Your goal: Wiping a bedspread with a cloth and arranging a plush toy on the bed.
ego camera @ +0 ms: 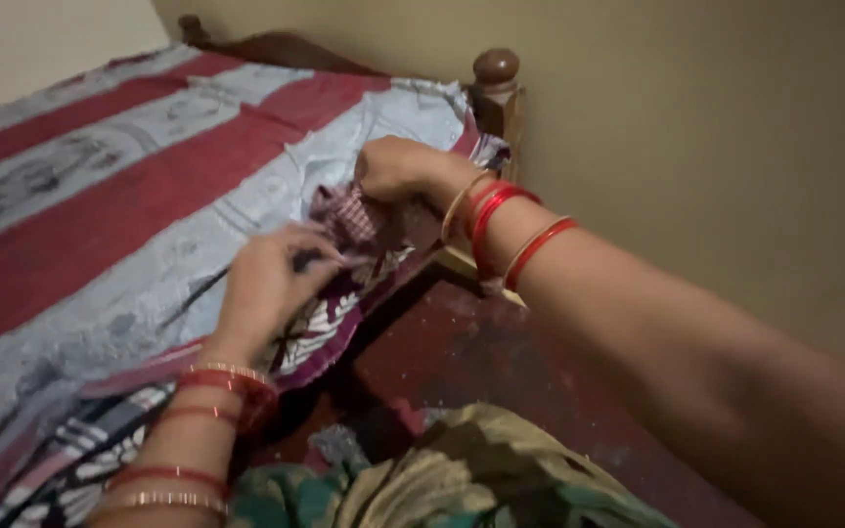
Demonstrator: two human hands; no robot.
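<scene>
My left hand [268, 284] rests on the bed's edge, its fingers pinching a fold of patterned purple and white cloth [339, 308]. My right hand [395, 168] is closed on a bunch of checked maroon cloth [346, 212] near the bed's corner, beside the wooden bedpost [497, 93]. Both wrists carry red and gold bangles. The bed is covered by a grey and red striped sheet [129, 196].
A beige wall [716, 127] runs close along the right of the bed. Below the bed edge lies a dark red floor [481, 362]. Green and tan patterned clothing [462, 479] fills the bottom of the view.
</scene>
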